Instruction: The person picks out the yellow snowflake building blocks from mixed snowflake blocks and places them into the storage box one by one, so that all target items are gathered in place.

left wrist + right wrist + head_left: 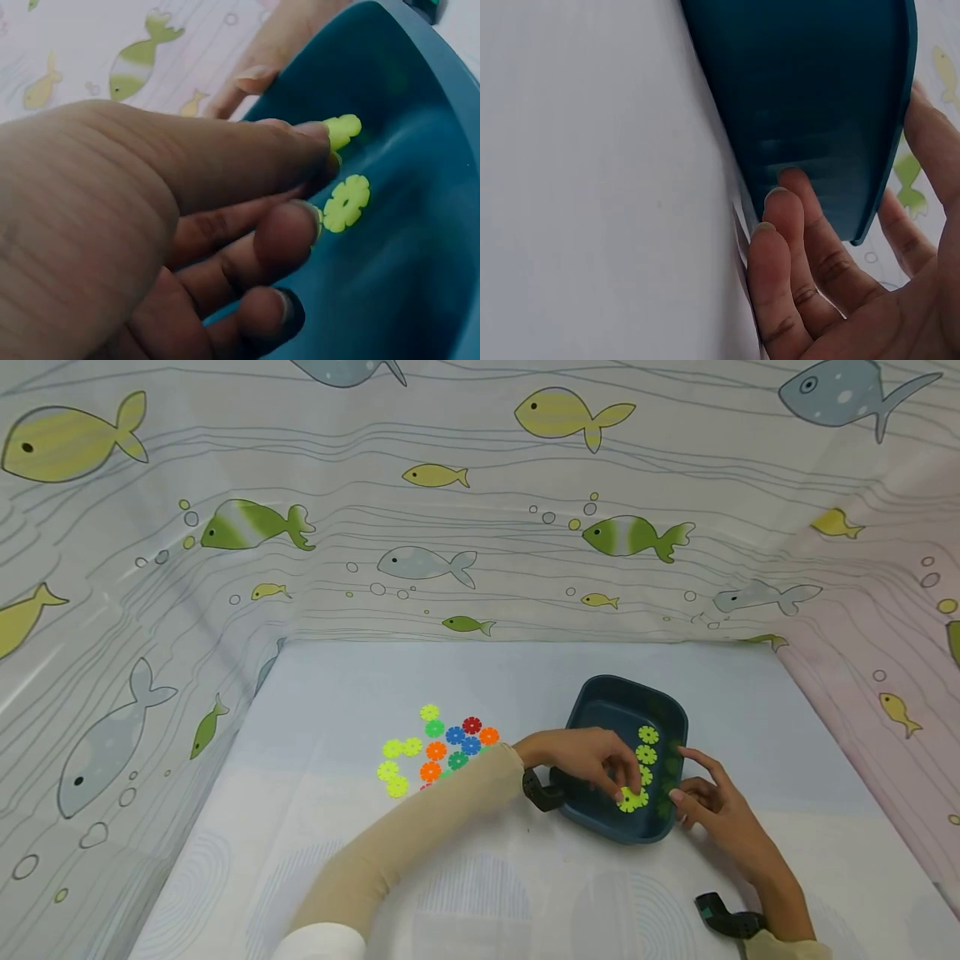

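My left hand reaches into a dark blue plastic tub. Its thumb and forefinger pinch a yellow-green notched disc, a flower-shaped plastic piece, low over the tub's floor. Beneath the fingertips lies another yellow-green disc, part of a row of several along the tub's right side. My right hand holds the tub by its right wall: thumb and forefinger tips lie over the rim, while the other fingers rest against the outer wall.
Left of the tub, a loose spread of discs in yellow, green, blue, orange and red lies on the white table cover, partly behind the left sleeve. A fish-printed curtain surrounds the table at the back and sides.
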`<act>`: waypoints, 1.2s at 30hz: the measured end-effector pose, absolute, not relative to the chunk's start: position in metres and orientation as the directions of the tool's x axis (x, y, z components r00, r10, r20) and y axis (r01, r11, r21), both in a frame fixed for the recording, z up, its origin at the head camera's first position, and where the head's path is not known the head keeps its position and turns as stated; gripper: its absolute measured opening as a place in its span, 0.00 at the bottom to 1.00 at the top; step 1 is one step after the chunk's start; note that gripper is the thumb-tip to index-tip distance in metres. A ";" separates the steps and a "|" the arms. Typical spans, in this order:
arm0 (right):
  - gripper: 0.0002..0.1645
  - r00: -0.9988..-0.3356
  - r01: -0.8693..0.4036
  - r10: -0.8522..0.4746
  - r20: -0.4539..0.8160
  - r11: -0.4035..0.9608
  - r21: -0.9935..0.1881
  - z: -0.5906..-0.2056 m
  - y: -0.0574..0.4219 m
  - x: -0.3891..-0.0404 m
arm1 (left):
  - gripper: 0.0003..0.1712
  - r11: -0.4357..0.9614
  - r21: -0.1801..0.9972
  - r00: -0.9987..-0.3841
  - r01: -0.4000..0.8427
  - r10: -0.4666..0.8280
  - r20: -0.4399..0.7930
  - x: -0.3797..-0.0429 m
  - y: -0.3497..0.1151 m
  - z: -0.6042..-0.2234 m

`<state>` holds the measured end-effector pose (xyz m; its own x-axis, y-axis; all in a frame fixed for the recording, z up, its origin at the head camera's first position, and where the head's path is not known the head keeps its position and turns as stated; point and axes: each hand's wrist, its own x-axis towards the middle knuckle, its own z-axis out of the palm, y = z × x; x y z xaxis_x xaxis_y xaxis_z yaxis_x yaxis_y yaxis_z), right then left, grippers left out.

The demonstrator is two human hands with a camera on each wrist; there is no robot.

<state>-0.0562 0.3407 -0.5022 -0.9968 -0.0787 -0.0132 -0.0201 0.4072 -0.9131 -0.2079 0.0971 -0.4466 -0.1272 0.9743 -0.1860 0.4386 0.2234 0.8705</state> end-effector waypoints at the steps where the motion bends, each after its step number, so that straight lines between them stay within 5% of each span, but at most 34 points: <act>1: 0.41 -0.997 -0.016 -0.077 -0.017 0.401 -0.916 -0.501 0.341 -0.056 | 0.12 0.230 0.867 -0.123 0.442 0.973 -0.196 -0.207 0.098 -0.447; 18: 0.42 -0.996 0.017 -0.079 -0.051 0.387 -0.922 -0.492 0.341 -0.056 | 0.11 0.258 0.848 -0.052 0.463 0.963 -0.265 -0.199 0.115 -0.455; 36: 0.43 -0.996 0.015 -0.074 -0.053 0.433 -0.901 -0.491 0.340 -0.057 | 0.11 0.286 0.817 -0.055 0.501 0.952 -0.300 -0.200 0.122 -0.465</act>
